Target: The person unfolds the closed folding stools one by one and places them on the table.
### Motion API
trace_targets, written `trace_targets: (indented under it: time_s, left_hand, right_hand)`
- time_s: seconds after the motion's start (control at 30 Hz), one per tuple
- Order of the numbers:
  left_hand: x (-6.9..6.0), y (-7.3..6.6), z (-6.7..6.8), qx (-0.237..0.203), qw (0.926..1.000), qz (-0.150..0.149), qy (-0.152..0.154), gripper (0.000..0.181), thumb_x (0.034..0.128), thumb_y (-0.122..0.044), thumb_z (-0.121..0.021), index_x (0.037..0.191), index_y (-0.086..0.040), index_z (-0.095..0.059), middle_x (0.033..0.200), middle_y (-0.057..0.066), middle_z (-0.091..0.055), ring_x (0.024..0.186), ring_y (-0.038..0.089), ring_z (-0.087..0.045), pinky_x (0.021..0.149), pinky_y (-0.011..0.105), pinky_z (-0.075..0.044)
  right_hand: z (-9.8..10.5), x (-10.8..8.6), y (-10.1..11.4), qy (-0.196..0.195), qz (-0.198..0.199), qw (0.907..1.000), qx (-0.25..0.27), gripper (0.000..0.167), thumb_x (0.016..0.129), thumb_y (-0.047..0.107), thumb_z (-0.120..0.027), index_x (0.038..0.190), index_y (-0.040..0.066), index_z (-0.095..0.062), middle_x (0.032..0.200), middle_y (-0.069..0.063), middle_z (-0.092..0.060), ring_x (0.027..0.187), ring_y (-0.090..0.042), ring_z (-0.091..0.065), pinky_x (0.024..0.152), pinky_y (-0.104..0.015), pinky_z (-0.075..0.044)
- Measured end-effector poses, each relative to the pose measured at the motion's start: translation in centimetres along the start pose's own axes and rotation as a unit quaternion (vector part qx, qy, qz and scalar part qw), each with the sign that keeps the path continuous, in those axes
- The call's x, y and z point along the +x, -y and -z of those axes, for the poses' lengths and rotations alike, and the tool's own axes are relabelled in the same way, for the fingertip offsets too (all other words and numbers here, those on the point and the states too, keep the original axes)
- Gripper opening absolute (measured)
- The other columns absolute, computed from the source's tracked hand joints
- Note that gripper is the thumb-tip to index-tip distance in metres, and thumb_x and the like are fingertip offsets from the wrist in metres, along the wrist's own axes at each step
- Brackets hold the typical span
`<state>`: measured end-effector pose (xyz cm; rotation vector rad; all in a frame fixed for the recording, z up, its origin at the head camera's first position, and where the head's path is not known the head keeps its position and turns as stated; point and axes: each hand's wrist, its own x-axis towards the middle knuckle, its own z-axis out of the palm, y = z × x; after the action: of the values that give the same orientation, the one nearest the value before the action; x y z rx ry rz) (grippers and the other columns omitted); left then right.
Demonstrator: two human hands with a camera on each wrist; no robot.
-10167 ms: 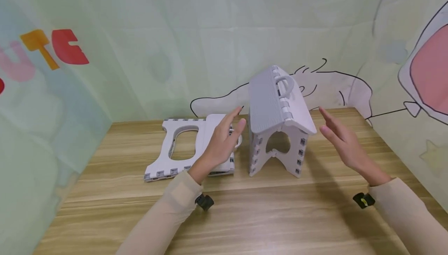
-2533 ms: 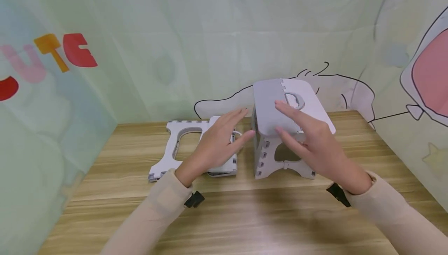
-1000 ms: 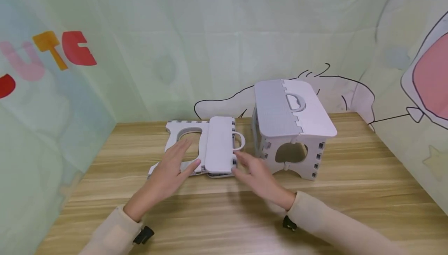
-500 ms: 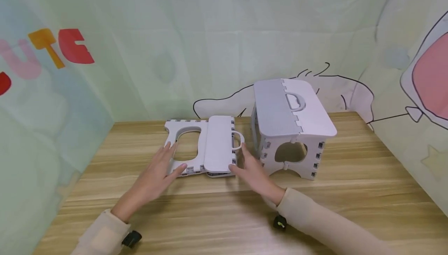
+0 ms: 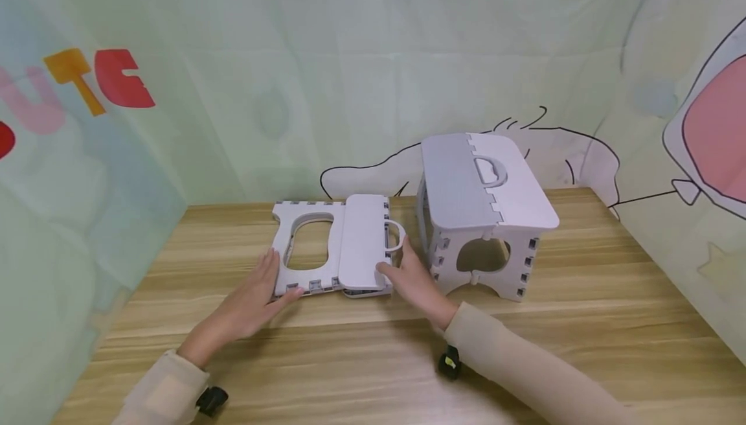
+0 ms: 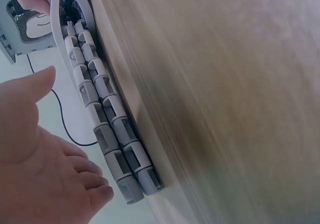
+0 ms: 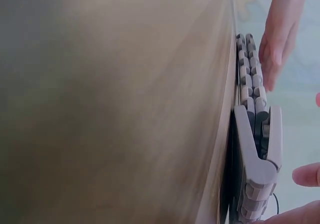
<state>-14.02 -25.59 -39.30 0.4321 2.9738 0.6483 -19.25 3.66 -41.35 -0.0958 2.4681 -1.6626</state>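
A folded white step stool (image 5: pixel 362 243) lies flat on the wood-grain table, its oval opening to the left and its carry handle (image 5: pixel 396 236) to the right. My left hand (image 5: pixel 247 298) is at its left end, fingers straight along the leg edge and thumb near the front corner. At the other end, my right hand (image 5: pixel 416 282) has its fingers beside the handle edge and its thumb over the seat panel. In the right wrist view that thumb (image 7: pixel 307 174) appears apart from the stool. The left wrist view shows the left thumb (image 6: pixel 42 83) raised off the hinged edge (image 6: pixel 112 119).
A second stool (image 5: pixel 486 182), unfolded with a flat grey and white seat, stands upright just right of my right hand. The table (image 5: pixel 350 373) runs back to a printed fabric backdrop (image 5: pixel 291 88). Small dark devices (image 5: pixel 450 363) sit at both wrists.
Earlier both hands were around the right stool, whose peaked seat became flat. They then moved left to the folded stool; most recently the left hand shifted to its left end, the right to the handle end.
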Motion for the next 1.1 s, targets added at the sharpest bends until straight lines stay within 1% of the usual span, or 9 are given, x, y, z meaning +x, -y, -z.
trace_targets:
  time_s: [0.1,0.13,0.17,0.3,0.37,0.47,0.73,1.0,1.1]
  left_hand:
    - [0.0,0.1,0.0,-0.003,0.9999,0.004,0.01,0.095,0.1018,-0.053,-0.049,0.15,0.019,-0.01,0.158,0.036,-0.003,0.146,0.051,-0.006,0.116,0.062,-0.016]
    - [0.0,0.1,0.0,-0.003,0.9999,0.003,0.013,0.095,0.1017,-0.054,-0.048,0.149,0.02,-0.01,0.158,0.036,-0.003,0.145,0.051,-0.006,0.116,0.063,-0.016]
    - [-0.1,0.1,0.0,-0.004,0.9999,0.005,0.016,0.096,0.1016,-0.054,-0.048,0.149,0.02,-0.01,0.158,0.036,-0.003,0.146,0.051,-0.006,0.116,0.062,-0.016]
    - [-0.2,0.2,-0.2,-0.001,0.9997,-0.003,0.026,0.097,0.1008,-0.055,-0.049,0.148,0.021,-0.011,0.157,0.037,-0.002,0.145,0.052,-0.006,0.115,0.063,-0.015]
    - [-0.2,0.5,-0.4,-0.001,0.9995,-0.012,0.028,0.097,0.1004,-0.052,-0.052,0.148,0.022,-0.012,0.156,0.04,-0.002,0.144,0.054,-0.005,0.114,0.065,-0.014]
    - [-0.4,0.6,-0.5,0.007,0.9993,-0.016,0.032,0.097,0.0995,-0.05,-0.055,0.147,0.023,-0.012,0.155,0.041,-0.002,0.143,0.056,-0.004,0.114,0.066,-0.013]
    - [-0.6,0.5,-0.3,0.029,0.998,-0.005,0.055,0.099,0.0995,-0.055,-0.052,0.149,0.021,-0.01,0.156,0.039,0.0,0.144,0.054,-0.002,0.115,0.065,-0.012]
    - [-0.8,0.6,-0.5,0.056,0.9974,-0.012,0.043,0.099,0.0986,-0.055,-0.054,0.148,0.021,-0.014,0.156,0.04,-0.004,0.144,0.055,-0.006,0.114,0.065,-0.014]
    - [-0.8,0.4,-0.5,0.057,0.9974,-0.013,0.043,0.099,0.0985,-0.055,-0.054,0.148,0.021,-0.014,0.156,0.039,-0.003,0.144,0.055,-0.006,0.114,0.065,-0.014]
  right_hand:
    - [-0.3,0.5,0.0,-0.007,-0.003,0.9995,0.032,0.092,0.095,0.024,-0.062,0.155,-0.008,0.001,0.16,-0.029,-0.017,0.145,-0.034,-0.028,0.119,-0.047,-0.022]
    - [-0.3,0.7,0.1,-0.011,-0.005,0.9989,0.046,0.091,0.095,0.021,-0.061,0.155,-0.008,0.0,0.162,-0.026,-0.007,0.149,-0.035,-0.01,0.12,-0.048,-0.013]
    - [-0.4,1.0,0.1,-0.016,-0.005,0.9983,0.056,0.091,0.094,0.02,-0.061,0.155,-0.009,0.0,0.162,-0.026,-0.006,0.149,-0.035,-0.009,0.121,-0.047,-0.011]
    - [-0.8,1.8,0.2,-0.039,-0.016,0.996,0.078,0.089,0.094,0.017,-0.061,0.155,-0.01,-0.001,0.162,-0.026,-0.007,0.149,-0.032,-0.011,0.121,-0.044,-0.012]
    - [-0.9,2.1,0.3,-0.049,-0.02,0.9951,0.084,0.088,0.094,0.017,-0.06,0.155,-0.01,-0.002,0.162,-0.026,-0.008,0.149,-0.032,-0.013,0.121,-0.043,-0.014]
    - [-1.0,2.5,0.4,-0.058,-0.027,0.9938,0.092,0.086,0.094,0.018,-0.059,0.156,-0.008,-0.003,0.162,-0.024,-0.009,0.149,-0.031,-0.015,0.121,-0.042,-0.016]
    - [-1.4,3.1,0.4,-0.075,-0.038,0.9882,0.128,0.085,0.092,0.015,-0.057,0.156,-0.007,-0.006,0.162,-0.025,-0.012,0.148,-0.031,-0.017,0.12,-0.043,-0.017]
    - [-1.7,3.4,0.5,-0.09,-0.029,0.9825,0.16,0.084,0.089,0.01,-0.055,0.156,-0.007,-0.008,0.163,-0.023,-0.014,0.148,-0.029,-0.02,0.12,-0.042,-0.017]
    - [-1.8,3.3,0.5,-0.096,-0.036,0.9801,0.17,0.082,0.09,0.01,-0.055,0.157,-0.005,-0.009,0.162,-0.022,-0.016,0.147,-0.029,-0.022,0.12,-0.042,-0.02]
